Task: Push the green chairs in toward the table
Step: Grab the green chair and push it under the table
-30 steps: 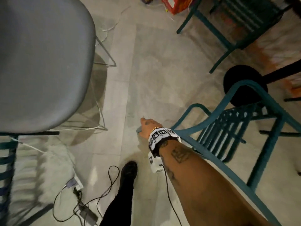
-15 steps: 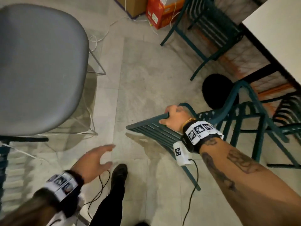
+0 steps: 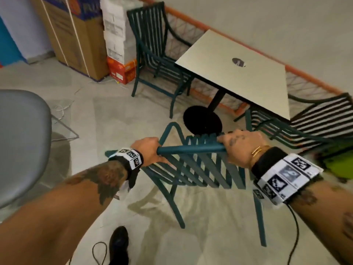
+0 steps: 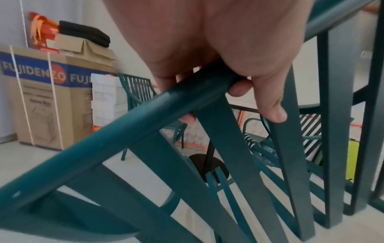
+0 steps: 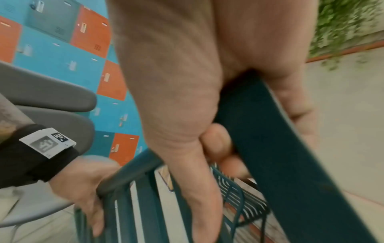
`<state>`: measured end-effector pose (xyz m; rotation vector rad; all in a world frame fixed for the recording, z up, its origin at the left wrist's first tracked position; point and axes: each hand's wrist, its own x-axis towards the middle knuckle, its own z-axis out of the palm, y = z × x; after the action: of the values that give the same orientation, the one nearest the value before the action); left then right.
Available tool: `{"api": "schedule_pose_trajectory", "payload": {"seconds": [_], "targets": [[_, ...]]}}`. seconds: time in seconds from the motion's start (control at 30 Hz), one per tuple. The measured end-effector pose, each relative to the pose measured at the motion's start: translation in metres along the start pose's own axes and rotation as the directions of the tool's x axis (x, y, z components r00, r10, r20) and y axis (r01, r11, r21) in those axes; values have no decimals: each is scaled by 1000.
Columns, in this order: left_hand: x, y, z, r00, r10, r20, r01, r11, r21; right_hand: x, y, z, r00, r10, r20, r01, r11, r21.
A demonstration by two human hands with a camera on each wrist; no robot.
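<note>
A green slatted metal chair stands in front of me, its seat facing the square table. My left hand grips the left end of its top back rail, fingers curled round the bar. My right hand grips the right end of the same rail. The chair sits short of the table, near its black round base. A second green chair stands at the table's left side and a third green chair at its right, partly under the top.
A grey chair is close on my left. Cardboard and white boxes are stacked against the far left wall. A cable and my black shoe are on the floor below. A lime-green bag is at the right.
The right hand has moved from the chair's edge to its top rail. The left hand came in and took hold of the rail too. The view has lifted toward the table.
</note>
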<state>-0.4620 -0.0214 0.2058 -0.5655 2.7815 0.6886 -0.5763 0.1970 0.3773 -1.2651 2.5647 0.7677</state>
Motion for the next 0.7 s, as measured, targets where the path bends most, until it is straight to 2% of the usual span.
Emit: {"api": "schedule_pose_trajectory", "payload": {"seconds": [0.07, 0.17, 0.23, 0.3, 0.47, 0.6, 0.7], "targets": [[-1, 31, -11, 997, 63, -35, -59, 993, 104, -27, 26, 19, 995, 61, -78, -61, 998, 5], [-4, 87, -26, 978, 184, -95, -158, 960, 232, -66, 69, 56, 970, 218, -109, -204, 971, 129], [-9, 123, -24, 960, 269, -72, -230, 912, 340, -88, 83, 92, 955, 286, -82, -261, 937, 232], [-15, 147, -9, 955, 296, -18, -264, 875, 406, -103, 82, 135, 946, 321, -52, -287, 899, 331], [-22, 149, 35, 956, 289, 50, -285, 875, 392, -108, 61, 228, 930, 368, -9, -335, 856, 394], [-30, 139, 57, 958, 273, 93, -288, 886, 363, -104, 49, 263, 927, 375, 14, -345, 837, 424], [-39, 132, 68, 947, 300, 115, -319, 917, 241, -110, 46, 278, 909, 413, 46, -393, 819, 418]]}}
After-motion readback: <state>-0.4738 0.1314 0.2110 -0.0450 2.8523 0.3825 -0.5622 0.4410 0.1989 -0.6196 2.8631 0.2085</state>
